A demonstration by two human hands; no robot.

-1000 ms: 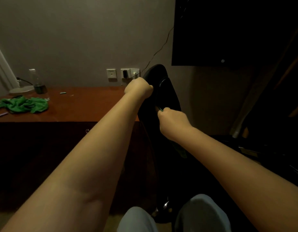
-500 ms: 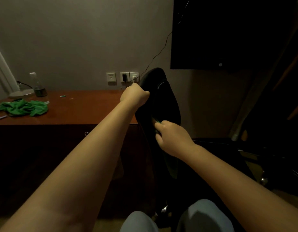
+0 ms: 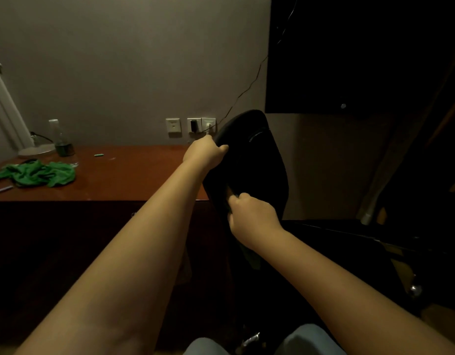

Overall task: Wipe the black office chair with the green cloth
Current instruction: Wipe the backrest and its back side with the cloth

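The black office chair (image 3: 259,160) stands in front of me, its backrest seen nearly edge-on beside the desk. My left hand (image 3: 206,153) grips the upper left edge of the backrest. My right hand (image 3: 252,216) is lower on the same edge, fingers curled round a dark green cloth (image 3: 253,260) that it presses to the chair. A fold of the cloth hangs below the hand; the rest is hidden by my fingers. A second green cloth (image 3: 39,174) lies crumpled on the desk at the left.
The brown wooden desk (image 3: 134,175) runs along the wall and carries a bottle (image 3: 63,142), a lamp base and small items. Wall sockets (image 3: 174,125) with a cable sit behind the chair. A dark screen (image 3: 349,55) hangs top right. My knees (image 3: 310,339) show at the bottom.
My right hand has slid down the backrest edge with the cloth. My left hand keeps its grip near the top.
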